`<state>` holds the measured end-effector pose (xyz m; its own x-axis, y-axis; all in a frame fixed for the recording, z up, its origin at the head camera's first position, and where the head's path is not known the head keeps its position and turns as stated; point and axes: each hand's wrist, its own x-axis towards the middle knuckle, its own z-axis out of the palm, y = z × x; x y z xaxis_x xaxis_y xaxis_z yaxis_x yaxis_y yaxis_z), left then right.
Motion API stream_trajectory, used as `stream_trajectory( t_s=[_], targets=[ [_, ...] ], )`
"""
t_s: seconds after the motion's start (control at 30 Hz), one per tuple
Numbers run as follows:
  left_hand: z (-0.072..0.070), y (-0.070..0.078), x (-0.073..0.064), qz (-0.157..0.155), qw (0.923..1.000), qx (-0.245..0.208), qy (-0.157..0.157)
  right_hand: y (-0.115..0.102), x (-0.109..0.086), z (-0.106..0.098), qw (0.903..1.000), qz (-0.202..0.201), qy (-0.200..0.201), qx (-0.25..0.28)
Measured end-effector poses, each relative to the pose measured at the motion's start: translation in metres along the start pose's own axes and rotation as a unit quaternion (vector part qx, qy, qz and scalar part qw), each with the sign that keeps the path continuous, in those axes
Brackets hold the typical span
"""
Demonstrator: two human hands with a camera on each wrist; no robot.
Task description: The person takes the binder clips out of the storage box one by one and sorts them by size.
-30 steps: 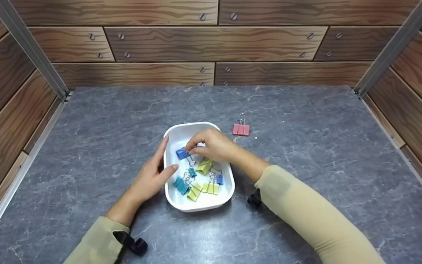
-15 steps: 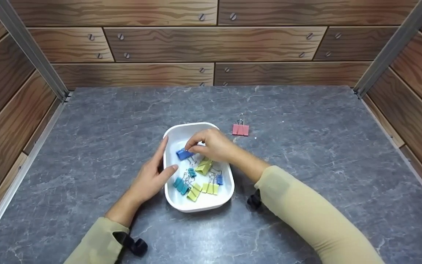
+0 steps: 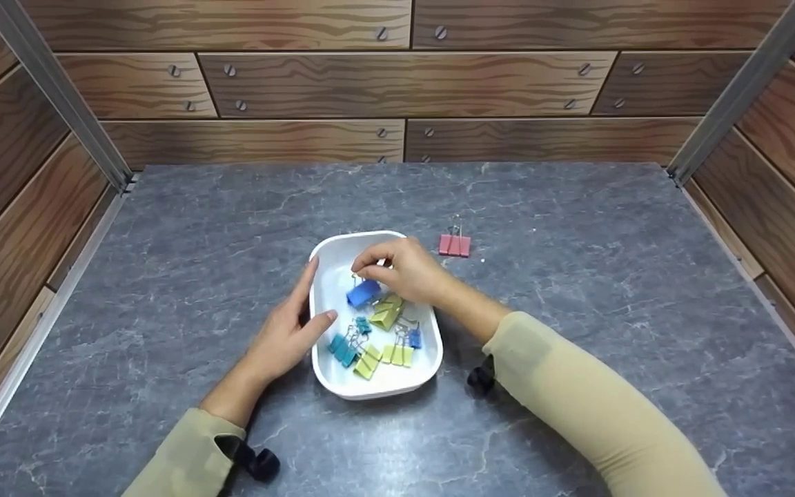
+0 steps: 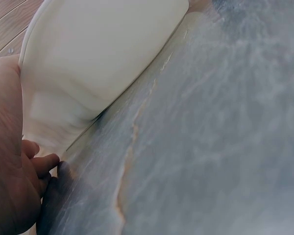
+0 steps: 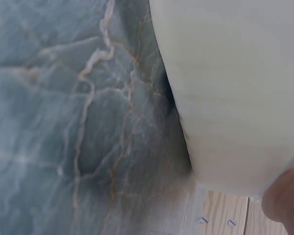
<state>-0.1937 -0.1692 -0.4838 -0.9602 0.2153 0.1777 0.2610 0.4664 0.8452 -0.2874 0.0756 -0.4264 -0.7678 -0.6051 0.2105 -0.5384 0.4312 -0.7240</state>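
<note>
In the head view, a white plastic tub (image 3: 328, 379) holds several binder clips. My left hand (image 3: 283, 338) grips its left wall, thumb over the rim and fingers along the outside; the left wrist view shows some of those fingers curled beside the tub (image 4: 103, 44). Reaching in over the far right, my right hand (image 3: 404, 270) pinches a blue binder clip (image 3: 363, 293) between thumb and forefinger, near its wire handles. Right beside that clip lies a large yellow-green binder clip (image 3: 387, 314). Only a bit of the right hand (image 5: 286, 198) shows in the right wrist view.
Teal binder clips (image 3: 342, 350), smaller yellow-green binder clips (image 3: 397, 355) and a small blue binder clip (image 3: 415, 338) lie in the tub's near half. A pink binder clip (image 3: 455, 245) stands on the grey marbled table (image 3: 577, 276) at the back right. Wood-patterned walls (image 3: 404, 83) enclose the table.
The blue binder clip has shifted right and turned inside the tub, its wire handle now showing at the right fingertips. The left hand and the tub have hardly moved.
</note>
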Motion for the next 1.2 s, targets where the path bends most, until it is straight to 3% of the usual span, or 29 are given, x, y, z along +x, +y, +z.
stream_trajectory(
  t_s=[0.33,0.57,0.87,1.2],
  targets=[
    [0.001,-0.001,0.0,0.006,1.0,-0.007,-0.002,-0.001,-0.001,-0.007,0.9986,0.005,0.03,0.043],
    [0.001,-0.001,0.0,0.002,1.0,-0.004,-0.002,-0.007,-0.002,-0.023,0.996,0.007,0.057,0.069],
    [0.001,0.0,0.0,-0.003,1.0,-0.003,0.001,-0.016,-0.007,-0.064,0.9896,0.017,0.104,0.098],
    [0.001,0.001,0.001,-0.01,0.9999,-0.008,-0.002,0.002,-0.02,-0.119,0.9845,0.034,0.152,0.08]
  ],
)
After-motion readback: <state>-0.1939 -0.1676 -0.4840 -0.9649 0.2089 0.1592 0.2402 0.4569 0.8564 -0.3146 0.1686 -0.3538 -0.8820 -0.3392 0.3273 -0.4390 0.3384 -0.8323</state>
